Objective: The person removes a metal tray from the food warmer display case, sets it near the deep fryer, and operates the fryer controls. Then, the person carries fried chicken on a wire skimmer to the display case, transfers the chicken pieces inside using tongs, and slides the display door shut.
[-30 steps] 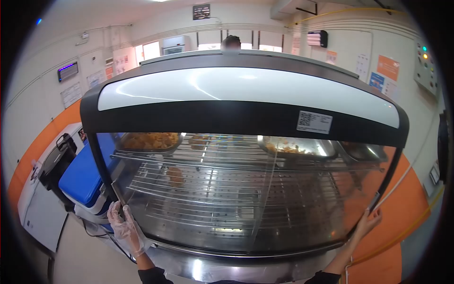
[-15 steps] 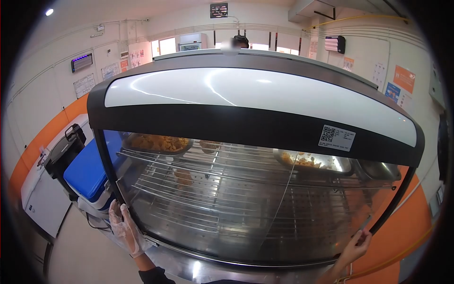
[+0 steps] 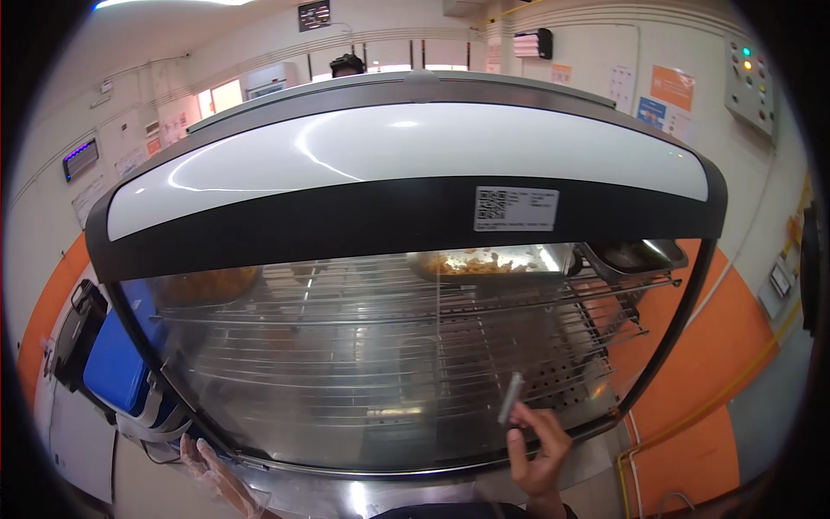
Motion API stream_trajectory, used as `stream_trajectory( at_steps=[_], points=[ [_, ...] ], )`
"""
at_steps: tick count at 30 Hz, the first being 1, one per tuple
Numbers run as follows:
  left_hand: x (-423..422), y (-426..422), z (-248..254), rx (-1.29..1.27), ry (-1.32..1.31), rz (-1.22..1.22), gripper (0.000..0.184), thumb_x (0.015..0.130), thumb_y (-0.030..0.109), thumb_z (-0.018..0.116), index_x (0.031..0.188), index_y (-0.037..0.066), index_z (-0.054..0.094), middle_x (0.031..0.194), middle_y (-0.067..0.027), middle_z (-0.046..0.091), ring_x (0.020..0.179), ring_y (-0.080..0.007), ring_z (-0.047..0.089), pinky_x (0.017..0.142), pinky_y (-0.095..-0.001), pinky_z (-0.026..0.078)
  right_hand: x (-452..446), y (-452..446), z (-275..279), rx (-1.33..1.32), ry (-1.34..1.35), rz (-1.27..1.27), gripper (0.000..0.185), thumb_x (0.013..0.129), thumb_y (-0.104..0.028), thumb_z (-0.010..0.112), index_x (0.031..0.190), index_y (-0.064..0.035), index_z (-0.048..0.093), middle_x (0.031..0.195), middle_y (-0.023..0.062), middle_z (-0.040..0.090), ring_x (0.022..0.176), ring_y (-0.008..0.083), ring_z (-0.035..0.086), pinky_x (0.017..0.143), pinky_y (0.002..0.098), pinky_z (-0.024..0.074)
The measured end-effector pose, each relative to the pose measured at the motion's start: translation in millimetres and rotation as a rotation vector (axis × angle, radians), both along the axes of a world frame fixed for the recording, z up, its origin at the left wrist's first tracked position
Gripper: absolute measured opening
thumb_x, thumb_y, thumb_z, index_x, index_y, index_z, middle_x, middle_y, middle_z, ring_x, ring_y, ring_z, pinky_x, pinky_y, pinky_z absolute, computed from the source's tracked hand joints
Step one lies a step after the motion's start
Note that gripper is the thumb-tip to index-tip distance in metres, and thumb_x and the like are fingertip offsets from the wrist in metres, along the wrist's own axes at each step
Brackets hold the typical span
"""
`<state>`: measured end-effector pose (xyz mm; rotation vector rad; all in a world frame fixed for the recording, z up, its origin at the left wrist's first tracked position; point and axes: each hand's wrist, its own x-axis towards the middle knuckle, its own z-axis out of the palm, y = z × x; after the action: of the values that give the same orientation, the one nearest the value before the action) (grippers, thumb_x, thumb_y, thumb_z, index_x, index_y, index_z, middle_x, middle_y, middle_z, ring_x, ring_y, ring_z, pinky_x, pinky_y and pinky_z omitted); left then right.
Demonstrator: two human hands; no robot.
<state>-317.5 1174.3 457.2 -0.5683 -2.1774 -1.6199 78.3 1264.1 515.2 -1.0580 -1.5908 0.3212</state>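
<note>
two hands [image 3: 220, 477], the right [image 3: 540, 448] on one handle [image 3: 511, 398]; one case [image 3: 346, 216]; seemingly three trays [image 3: 552, 257]

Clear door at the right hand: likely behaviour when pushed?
The clear door is probably stiff: no sag shows. Likely slides rather than tips, running along the bottom rail. Its shiny face may be slippery away from the grey handle in the right hand.

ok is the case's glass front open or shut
Partly open, on the right: the right hand holds the glass pane by its handle, well in from the right post, and perforated metal between them shows sharply.
</note>
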Motion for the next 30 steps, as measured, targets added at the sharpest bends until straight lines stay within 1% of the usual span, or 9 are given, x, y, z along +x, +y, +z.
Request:
stream_trajectory(
  at_steps=[3, 5, 14, 17, 20, 22, 24, 27, 30],
  points=[
    [-12, 0, -18, 0.076, -0.005, -0.030, 0.045, 0.093, 0.036, 0.047, 0.124, 0.004, 0.048, 0.120, -0.0154, 0.054, 0.107, -0.0244, 0.053, 0.094, -0.0337, 0.038, -14, -2, 1, -0.076, 0.049, 0.170, 0.036, 0.074, -0.002, 0.061, 0.110, 0.0037, 0.059, 0.095, 0.0161, 0.065, 0.077, 0.0175, 0.064, 0.068, 0.0269, 0.0501],
    [25, -1, 18, 0.027, -0.027, -0.059, 0.045, 0.093, 0.036, 0.047, 0.124, 0.004, 0.048, 0.121, -0.0145, 0.054, 0.108, -0.0250, 0.053, 0.095, -0.0339, 0.037, -20, -3, 0, -0.125, 0.060, 0.290, 0.038, 0.076, -0.001, 0.062, 0.113, 0.0047, 0.055, 0.103, 0.0166, 0.064, 0.073, 0.0134, 0.065, 0.065, 0.0236, 0.0503],
    [31, -8, 21, -0.003, -0.069, -0.066, 0.045, 0.093, 0.035, 0.046, 0.126, 0.004, 0.046, 0.127, -0.0136, 0.049, 0.115, -0.0244, 0.047, 0.099, -0.0340, 0.034, -27, 1, 2, -0.227, 0.056, 0.600, 0.027, 0.079, 0.004, 0.059, 0.100, 0.0019, 0.044, 0.120, 0.0255, 0.054, 0.057, 0.0064, 0.058, 0.058, 0.0196, 0.0471],
    [34, -9, 20, 0.020, -0.070, -0.074, 0.045, 0.094, 0.035, 0.046, 0.126, 0.004, 0.046, 0.127, -0.0135, 0.048, 0.116, -0.0244, 0.046, 0.099, -0.0339, 0.034, -27, 1, 9, -0.241, 0.021, 0.570, 0.028, 0.078, 0.002, 0.061, 0.103, 0.0013, 0.050, 0.110, 0.0185, 0.060, 0.055, 0.0101, 0.060, 0.053, 0.0211, 0.0486],
    [36, -10, 20, 0.034, -0.082, -0.087, 0.045, 0.094, 0.034, 0.046, 0.127, 0.004, 0.046, 0.128, -0.0134, 0.048, 0.117, -0.0243, 0.046, 0.099, -0.0338, 0.033, -5, 19, 43, 0.170, -0.267, 0.276, 0.020, 0.077, 0.002, 0.061, 0.096, 0.0000, 0.056, 0.099, 0.0138, 0.062, 0.061, 0.0156, 0.061, 0.053, 0.0234, 0.0495],
    [37, -9, 22, 0.053, -0.097, -0.097, 0.044, 0.094, 0.034, 0.045, 0.127, 0.004, 0.046, 0.128, -0.0134, 0.047, 0.117, -0.0243, 0.045, 0.100, -0.0338, 0.033, 9, 41, 88, 0.605, -0.415, -0.153, 0.026, 0.069, 0.002, 0.063, 0.094, -0.0031, 0.065, 0.083, 0.0072, 0.056, 0.070, 0.0211, 0.055, 0.051, 0.0284, 0.0449],
    [39, -10, 22, 0.070, -0.104, -0.108, 0.044, 0.094, 0.034, 0.045, 0.127, 0.004, 0.046, 0.128, -0.0133, 0.047, 0.118, -0.0242, 0.045, 0.100, -0.0337, 0.033, 16, 58, 125, 0.635, -0.672, -0.399, 0.026, 0.070, 0.000, 0.062, 0.094, -0.0040, 0.067, 0.082, 0.0068, 0.054, 0.075, 0.0209, 0.050, 0.059, 0.0302, 0.0424],
    [29, -22, 15, 0.091, 0.019, -0.087, 0.041, 0.089, 0.030, 0.059, 0.116, 0.000, 0.054, 0.109, -0.0193, 0.059, 0.099, -0.0286, 0.056, 0.089, -0.0332, 0.042, 28, 87, 139, 0.503, -0.840, -0.446, 0.020, 0.071, -0.003, 0.061, 0.090, -0.0041, 0.068, 0.086, 0.0075, 0.055, 0.087, 0.0218, 0.048, 0.070, 0.0327, 0.0396],
    [29, -30, 12, 0.022, 0.041, -0.022, 0.039, 0.090, 0.030, 0.056, 0.114, -0.001, 0.056, 0.107, -0.0189, 0.060, 0.096, -0.0285, 0.057, 0.088, -0.0340, 0.043, 30, 98, 146, 0.494, -0.980, -0.435, 0.015, 0.070, -0.006, 0.060, 0.082, -0.0053, 0.068, 0.083, 0.0065, 0.056, 0.090, 0.0216, 0.051, 0.073, 0.0344, 0.0379]
  ],
)
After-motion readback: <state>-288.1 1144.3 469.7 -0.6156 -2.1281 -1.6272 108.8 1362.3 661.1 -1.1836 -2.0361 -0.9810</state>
